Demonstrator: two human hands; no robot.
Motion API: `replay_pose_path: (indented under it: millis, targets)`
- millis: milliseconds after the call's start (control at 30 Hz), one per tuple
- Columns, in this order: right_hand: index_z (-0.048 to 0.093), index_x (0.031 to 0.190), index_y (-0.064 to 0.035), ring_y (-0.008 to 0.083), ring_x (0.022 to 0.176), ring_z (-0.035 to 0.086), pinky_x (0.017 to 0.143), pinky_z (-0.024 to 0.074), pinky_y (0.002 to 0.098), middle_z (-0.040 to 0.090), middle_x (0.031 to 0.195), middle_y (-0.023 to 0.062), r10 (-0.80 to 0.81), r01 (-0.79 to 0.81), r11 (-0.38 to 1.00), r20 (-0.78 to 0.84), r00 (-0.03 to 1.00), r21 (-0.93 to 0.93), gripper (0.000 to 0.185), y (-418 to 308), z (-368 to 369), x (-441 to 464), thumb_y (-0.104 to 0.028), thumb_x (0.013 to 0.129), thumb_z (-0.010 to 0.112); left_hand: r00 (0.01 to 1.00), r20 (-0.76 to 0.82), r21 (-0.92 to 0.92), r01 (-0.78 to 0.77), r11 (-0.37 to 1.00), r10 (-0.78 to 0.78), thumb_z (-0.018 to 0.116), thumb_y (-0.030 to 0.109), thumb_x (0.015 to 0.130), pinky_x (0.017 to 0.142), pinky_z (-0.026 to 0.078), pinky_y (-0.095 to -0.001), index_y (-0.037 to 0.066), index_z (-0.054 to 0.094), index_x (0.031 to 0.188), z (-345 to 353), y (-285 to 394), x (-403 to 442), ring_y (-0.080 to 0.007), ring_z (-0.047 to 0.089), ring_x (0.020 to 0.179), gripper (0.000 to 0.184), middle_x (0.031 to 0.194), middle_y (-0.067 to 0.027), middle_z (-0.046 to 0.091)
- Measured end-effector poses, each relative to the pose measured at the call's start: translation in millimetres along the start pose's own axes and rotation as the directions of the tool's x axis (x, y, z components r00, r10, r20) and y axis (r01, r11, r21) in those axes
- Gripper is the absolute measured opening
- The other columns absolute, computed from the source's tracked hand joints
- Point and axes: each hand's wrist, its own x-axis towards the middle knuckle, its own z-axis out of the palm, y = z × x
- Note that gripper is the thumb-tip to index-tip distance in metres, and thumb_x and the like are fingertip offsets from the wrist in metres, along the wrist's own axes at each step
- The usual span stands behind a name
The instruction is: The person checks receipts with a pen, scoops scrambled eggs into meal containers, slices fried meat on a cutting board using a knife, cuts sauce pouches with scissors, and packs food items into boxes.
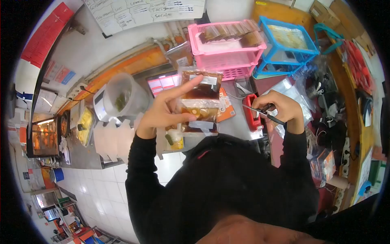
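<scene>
The left hand (159, 113) pinches brown sachets (209, 91) near mid-view, toward twelve o'clock. At three o'clock from them, the right hand (287, 108) curls its grip round what look like scissors (276, 119).

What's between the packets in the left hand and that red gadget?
In the head view, an orange printed card and a strip of bare counter show between the packets and the red gadget.

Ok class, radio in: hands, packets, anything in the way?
Left hand: gripping packets of dark liquid. Right hand: holding scissors, apart from packets. Red dispenser below scissors, possibly in the way.
</scene>
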Motion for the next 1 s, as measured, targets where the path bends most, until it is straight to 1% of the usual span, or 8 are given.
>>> replay_pose_path:
  millis: [133, 233, 300, 467, 567, 667, 733, 1000]
  targets:
    - [0.063, 0.098, -0.001, 0.0133, 0.072, 0.059, 0.063, 0.046, 0.028, 0.065, 0.087, 0.0065, -0.063, 0.062, 0.998, 0.049, 0.997, 0.021, 0.06, -6, 1, 7, -0.034, 0.055, 0.089, 0.997, 0.074, -0.027, -0.02, 0.999, 0.022, 0.069, -0.016, 0.068, 0.094, 0.04, -0.0212, -0.002, 0.036, 0.141, -2, 8, 10, -0.0106, 0.041, 0.126, 0.08, 0.147, -0.0105, 0.038]
    - [0.064, 0.098, -0.0003, 0.0158, 0.071, 0.06, 0.063, 0.0464, 0.029, 0.067, 0.085, 0.0076, 0.009, -0.007, 1.0, 0.086, 0.996, -0.025, 0.059, -11, 6, 16, -0.033, 0.056, 0.089, 0.988, 0.149, 0.022, -0.036, 0.999, 0.033, 0.07, -0.015, 0.067, 0.103, 0.034, -0.0259, -0.002, 0.037, 0.14, 2, 12, 19, -0.0142, 0.038, 0.13, 0.081, 0.146, -0.0116, 0.038]
    - [0.064, 0.099, 0.0011, 0.0173, 0.072, 0.062, 0.065, 0.0472, 0.0309, 0.067, 0.082, 0.0076, -0.072, 0.074, 0.996, 0.05, 0.996, -0.042, 0.06, -10, 10, 22, -0.033, 0.056, 0.089, 0.984, 0.177, 0.038, -0.032, 0.999, 0.025, 0.07, -0.014, 0.067, 0.107, 0.03, -0.0282, -0.002, 0.037, 0.14, 4, 14, 24, -0.0159, 0.036, 0.132, 0.081, 0.146, -0.0122, 0.038]
    - [0.066, 0.099, 0.0014, 0.0168, 0.074, 0.063, 0.068, 0.0489, 0.0305, 0.069, 0.085, 0.0081, -0.069, 0.07, 0.996, 0.033, 0.997, -0.052, 0.057, -13, 11, 25, -0.028, 0.057, 0.089, 0.988, 0.156, 0.004, 0.015, 1.0, -0.016, 0.078, -0.01, 0.06, 0.108, 0.028, -0.0312, -0.007, 0.038, 0.137, 6, 13, 28, -0.0186, 0.04, 0.13, 0.087, 0.143, -0.0154, 0.041]
    - [0.067, 0.098, 0.0015, 0.0149, 0.076, 0.065, 0.069, 0.0506, 0.0287, 0.07, 0.088, 0.0089, -0.025, 0.027, 0.999, 0.037, 0.999, -0.046, 0.047, -18, 14, 23, -0.018, 0.06, 0.086, 0.986, 0.163, -0.052, 0.032, 0.998, -0.023, 0.077, -0.01, 0.06, 0.108, 0.029, -0.0317, -0.007, 0.038, 0.138, 5, 11, 28, -0.0184, 0.041, 0.129, 0.087, 0.143, -0.0156, 0.041]
    - [0.068, 0.097, 0.0021, 0.0134, 0.077, 0.065, 0.069, 0.0518, 0.027, 0.07, 0.089, 0.0092, 0.013, -0.013, 0.997, 0.012, 1.0, 0.071, 0.036, -18, 20, 22, -0.008, 0.065, 0.081, 0.982, 0.187, -0.056, 0.012, 0.998, -0.002, 0.077, -0.01, 0.061, 0.107, 0.03, -0.0317, -0.007, 0.038, 0.138, 2, 9, 30, -0.0182, 0.042, 0.128, 0.087, 0.143, -0.0156, 0.041]
    - [0.067, 0.097, 0.003, 0.0131, 0.077, 0.065, 0.069, 0.0519, 0.0267, 0.07, 0.089, 0.0096, -0.036, 0.037, 0.998, -0.017, 0.999, 0.057, 0.033, -14, 24, 25, -0.004, 0.066, 0.079, 0.981, 0.195, -0.051, 0.022, 0.998, -0.012, 0.077, -0.01, 0.061, 0.107, 0.031, -0.0315, -0.007, 0.037, 0.138, 2, 10, 31, -0.018, 0.043, 0.128, 0.087, 0.143, -0.0154, 0.041]
    - [0.067, 0.096, 0.0029, 0.0111, 0.074, 0.065, 0.064, 0.0501, 0.0244, 0.07, 0.085, 0.008, 0.008, -0.002, 0.992, -0.049, 0.999, 0.123, 0.03, -14, 34, 31, -0.002, 0.068, 0.076, 0.974, 0.222, -0.096, 0.076, 0.992, -0.053, 0.079, -0.007, 0.062, 0.106, 0.032, -0.0316, -0.007, 0.038, 0.138, 9, 15, 36, -0.0177, 0.043, 0.127, 0.087, 0.143, -0.0138, 0.042]
